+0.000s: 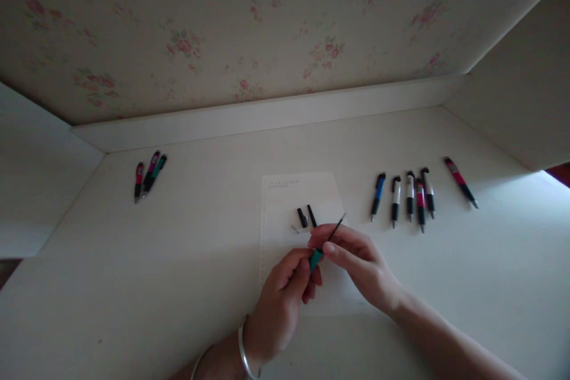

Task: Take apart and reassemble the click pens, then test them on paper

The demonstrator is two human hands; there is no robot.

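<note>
1. Here at the white desk (200,219), the left hand (278,309) has a teal barrel (316,259) pinched between thumb and curled fingers, angled up above the lower part of a lined sheet (280,249).
2. Over to the right hand (367,261): its grip closes thumb against fingers around the lower part of a thin dark refill (337,227), right at the barrel's mouth. The refill leans up and outward, its pale end free. Whether its lower end sits inside the barrel, nobody can tell from here.
3. So this pen looks opened up, by the judgement of the loose parts: a black clip piece (302,218), a slim black part (312,215) and a small pale piece (294,229) lie on the sheet just beyond the fingers. None of the three is joined to the barrel.
4. Now the whole pens! Off to the left, a red pen (139,182) lies beside a purple pen (153,166) and a teal pen (155,175), those two close together.
5. On the right, a loose row: a blue pen (378,196), three white pens (396,202) and a red-barrelled pen (421,202) among them, with another red one (460,181) slanting apart. All look assembled.
</note>
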